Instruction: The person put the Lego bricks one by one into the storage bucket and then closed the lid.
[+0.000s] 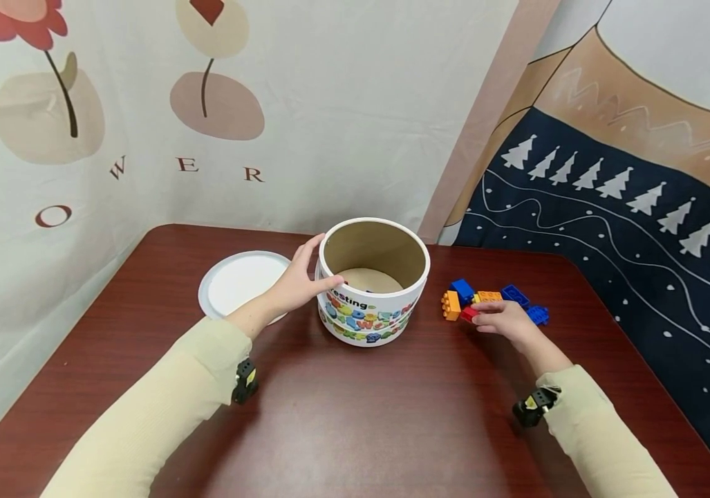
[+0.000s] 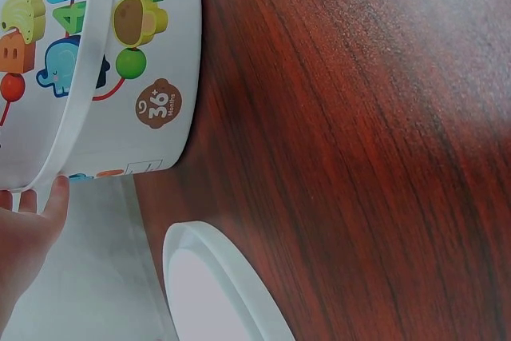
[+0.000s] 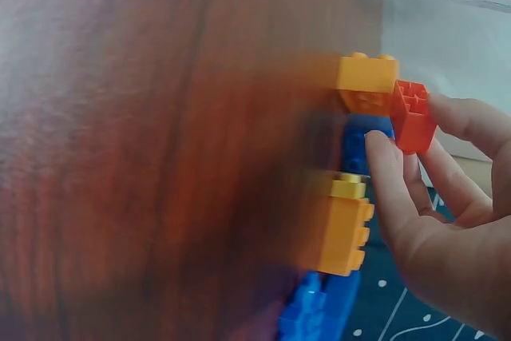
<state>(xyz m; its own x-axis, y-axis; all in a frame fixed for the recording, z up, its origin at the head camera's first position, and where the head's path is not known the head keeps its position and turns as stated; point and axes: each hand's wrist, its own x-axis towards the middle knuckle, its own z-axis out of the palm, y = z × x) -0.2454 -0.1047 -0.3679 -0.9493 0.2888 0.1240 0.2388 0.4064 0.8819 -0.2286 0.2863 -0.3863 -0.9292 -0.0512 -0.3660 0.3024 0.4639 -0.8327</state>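
Observation:
A round white bucket point(image 1: 367, 319), printed with colourful letters, stands upright and uncovered on the table. My left hand point(image 1: 295, 280) holds its left side at the rim, thumb at the front; the left wrist view shows fingertips against the bucket point(image 2: 152, 45). Right of the bucket, my right hand point(image 1: 504, 321) pinches a red building block point(image 3: 413, 121) between thumb and fingers. Around it lie an upright orange block point(image 1: 451, 305), another orange block point(image 1: 489, 296) and several blue blocks point(image 1: 462, 290). Small bits of colour show inside the bucket, mostly hidden by its wall.
The white round lid point(image 1: 243, 280) lies on the brown table point(image 1: 355, 422), left of the bucket and partly behind my left forearm. A pale printed cloth point(image 1: 342, 159) hangs behind the table; a dark tree-patterned cloth point(image 1: 578, 228) is at the right.

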